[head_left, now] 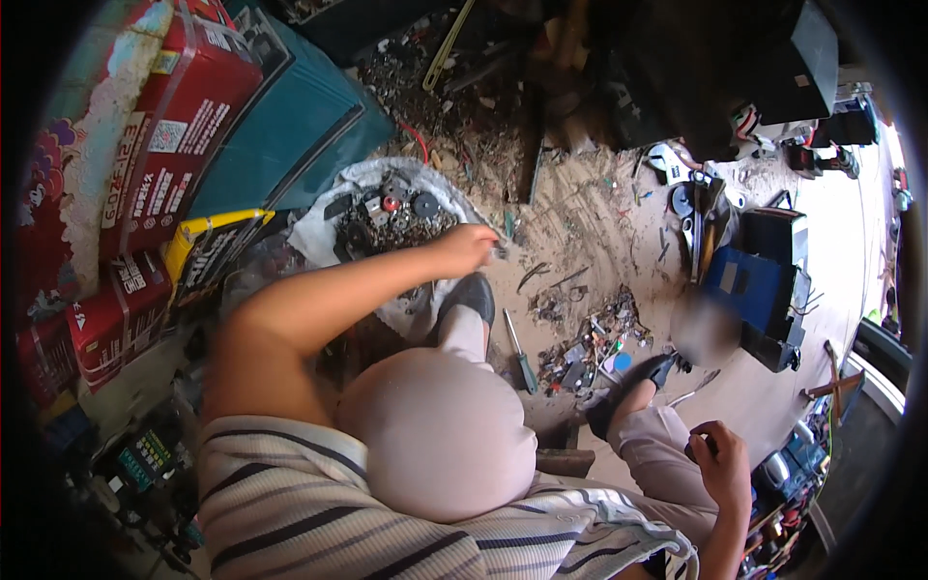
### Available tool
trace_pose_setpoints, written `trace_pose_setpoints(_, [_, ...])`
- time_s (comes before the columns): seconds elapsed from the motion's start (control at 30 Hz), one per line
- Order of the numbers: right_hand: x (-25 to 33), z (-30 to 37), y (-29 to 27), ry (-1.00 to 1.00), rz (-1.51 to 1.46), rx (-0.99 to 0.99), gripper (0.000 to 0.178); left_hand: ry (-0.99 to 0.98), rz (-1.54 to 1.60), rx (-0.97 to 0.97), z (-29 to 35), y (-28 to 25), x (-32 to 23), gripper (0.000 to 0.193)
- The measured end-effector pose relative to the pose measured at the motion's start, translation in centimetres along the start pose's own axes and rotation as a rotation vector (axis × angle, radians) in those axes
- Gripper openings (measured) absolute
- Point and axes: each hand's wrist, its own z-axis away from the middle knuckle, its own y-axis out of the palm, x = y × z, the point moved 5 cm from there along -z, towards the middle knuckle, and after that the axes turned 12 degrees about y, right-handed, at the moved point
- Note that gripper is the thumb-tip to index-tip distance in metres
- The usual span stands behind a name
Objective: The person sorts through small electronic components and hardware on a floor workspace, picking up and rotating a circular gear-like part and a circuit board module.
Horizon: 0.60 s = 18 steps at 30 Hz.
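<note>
My left hand (467, 250) reaches forward over the right rim of a white sack (311, 230) filled with small metal parts. Its fingers are closed, and what sits at the fingertips is too small to make out. At the lower right, my right hand (723, 466) is raised above my right knee, its fingers curled round a small dark piece (695, 449). On the floor between my feet lie a screwdriver (522, 354) with a green handle and a heap of small scrap parts (601, 340).
Red cartons (174, 126) and a teal case (290, 126) are stacked at the left. A blue and black box (749, 285) stands at the right, beside several hand tools (701, 227). Debris covers the floor ahead. A dark machine (677, 77) overhangs at the top.
</note>
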Motion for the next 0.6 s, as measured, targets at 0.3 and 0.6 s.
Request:
trace_pose_setpoints(0.3, [-1.9, -0.4, 1.3, -0.058, 0.015, -0.048, 0.01, -0.235, -0.159, -0.237, 18.7, -5.0, 7.1, 0.014])
trace_pose_setpoints(0.6, [-1.9, -0.5, 1.1, -0.039, -0.059, -0.066, 0.01, -0.273, -0.727, 0.271, 20.8, -4.8, 6.6, 0.02])
